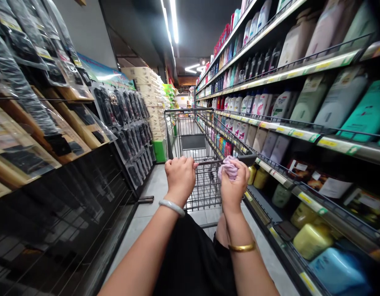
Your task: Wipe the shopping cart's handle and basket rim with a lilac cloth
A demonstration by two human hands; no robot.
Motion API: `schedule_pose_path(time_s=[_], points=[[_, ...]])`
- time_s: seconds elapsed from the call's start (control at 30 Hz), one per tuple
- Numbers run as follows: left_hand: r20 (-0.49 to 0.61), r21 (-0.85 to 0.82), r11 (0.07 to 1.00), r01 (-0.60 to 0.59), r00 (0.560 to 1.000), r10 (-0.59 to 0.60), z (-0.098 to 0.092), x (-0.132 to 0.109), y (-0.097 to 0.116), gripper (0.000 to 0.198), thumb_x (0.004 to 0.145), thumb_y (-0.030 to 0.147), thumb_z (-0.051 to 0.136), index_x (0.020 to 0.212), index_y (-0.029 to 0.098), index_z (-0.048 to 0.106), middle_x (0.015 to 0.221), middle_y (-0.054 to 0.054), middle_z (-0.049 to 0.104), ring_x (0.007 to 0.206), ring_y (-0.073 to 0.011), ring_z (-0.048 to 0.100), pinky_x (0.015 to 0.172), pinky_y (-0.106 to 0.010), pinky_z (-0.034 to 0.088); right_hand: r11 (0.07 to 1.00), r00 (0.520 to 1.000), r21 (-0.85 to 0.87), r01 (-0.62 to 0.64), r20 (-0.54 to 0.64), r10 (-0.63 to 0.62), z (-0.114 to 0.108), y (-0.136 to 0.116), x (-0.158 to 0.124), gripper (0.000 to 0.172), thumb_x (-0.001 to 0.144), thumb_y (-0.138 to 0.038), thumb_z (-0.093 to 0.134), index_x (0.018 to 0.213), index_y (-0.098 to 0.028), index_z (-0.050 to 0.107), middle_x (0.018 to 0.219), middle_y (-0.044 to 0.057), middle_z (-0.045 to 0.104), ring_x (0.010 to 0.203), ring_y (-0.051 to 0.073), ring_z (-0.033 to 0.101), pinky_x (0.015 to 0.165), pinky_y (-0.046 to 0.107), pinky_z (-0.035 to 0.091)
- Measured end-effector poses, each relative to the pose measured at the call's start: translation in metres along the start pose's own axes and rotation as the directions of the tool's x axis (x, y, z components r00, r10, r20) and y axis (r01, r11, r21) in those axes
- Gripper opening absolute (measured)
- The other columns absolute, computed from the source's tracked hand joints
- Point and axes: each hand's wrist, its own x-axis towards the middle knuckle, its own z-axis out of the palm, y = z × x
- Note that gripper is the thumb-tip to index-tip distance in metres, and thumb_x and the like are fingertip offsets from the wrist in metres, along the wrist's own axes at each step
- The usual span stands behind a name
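A metal-wire shopping cart (193, 142) stands in front of me, its dark handle bar (247, 158) running across at hand height. My left hand (180, 177) is closed around the left part of that bar, and a pale bangle (171, 207) circles its wrist. In my right hand (233, 190) is a crumpled lilac cloth (228, 167), bunched between thumb and fingers. That hand is at the right part of the bar; whether its fingers also wrap the bar is hidden. A gold bangle (242, 248) is on the right wrist. No goods show in the cart's basket.
Shelves (303, 133) of bottles line the right side close to the cart, with a blue bottle (337, 269) low down. Packaged items hang on a rack (128, 123) at left. Stacked boxes (149, 98) stand farther along. Grey tiled floor (149, 193) runs down the aisle.
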Motion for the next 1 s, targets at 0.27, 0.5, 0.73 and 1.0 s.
schedule_pose_path(time_s=[0.27, 0.5, 0.73, 1.0], points=[[0.065, -0.096, 0.989, -0.108, 0.991, 0.115, -0.002, 0.005, 0.005, 0.026, 0.102, 0.034, 0.044, 0.112, 0.021, 0.063, 0.100, -0.007, 0.072, 0.094, -0.0261, 0.061, 0.085, -0.044, 0.040, 0.994, 0.960, 0.110, 0.016, 0.276, -0.046, 0.007, -0.005, -0.027, 0.023, 0.087, -0.019, 0.065, 0.110, -0.024, 0.068, 0.126, 0.010, 0.060, 0.123, 0.023, 0.059, 0.109, 0.046, 0.049], [0.082, -0.241, 0.967, -0.086, 0.991, 0.109, -0.009, 0.015, -0.020, 0.035, 0.102, 0.041, 0.044, 0.088, 0.022, 0.069, 0.095, -0.004, 0.072, 0.099, -0.0226, 0.063, 0.113, -0.046, 0.036, 0.997, 0.993, -0.013, -0.076, 0.086, 0.077, -0.004, 0.005, -0.016, 0.034, 0.087, -0.028, 0.068, 0.120, -0.022, 0.062, 0.132, 0.013, 0.055, 0.126, 0.025, 0.057, 0.110, 0.049, 0.046], [0.061, -0.189, 0.971, -0.149, 0.985, 0.163, -0.001, 0.012, -0.015, 0.046, 0.105, 0.038, 0.030, 0.075, 0.020, 0.061, 0.078, -0.005, 0.063, 0.084, -0.0212, 0.059, 0.108, -0.044, 0.041, 0.989, 0.945, 0.137, 0.047, 0.316, -0.088, 0.008, -0.012, -0.027, 0.023, 0.087, -0.018, 0.066, 0.109, -0.025, 0.067, 0.132, 0.010, 0.058, 0.127, 0.023, 0.058, 0.110, 0.047, 0.048], [0.098, -0.192, 0.964, -0.186, 0.973, 0.207, -0.004, 0.010, -0.004, 0.039, 0.104, 0.039, 0.036, 0.083, 0.020, 0.063, 0.085, -0.007, 0.064, 0.090, -0.0236, 0.058, 0.109, -0.044, 0.039, 0.998, 0.996, 0.042, -0.052, 0.071, 0.049, 0.002, -0.010, -0.013, 0.052, 0.086, -0.025, 0.070, 0.135, -0.023, 0.053, 0.134, 0.013, 0.058, 0.126, 0.025, 0.057, 0.109, 0.047, 0.047]])
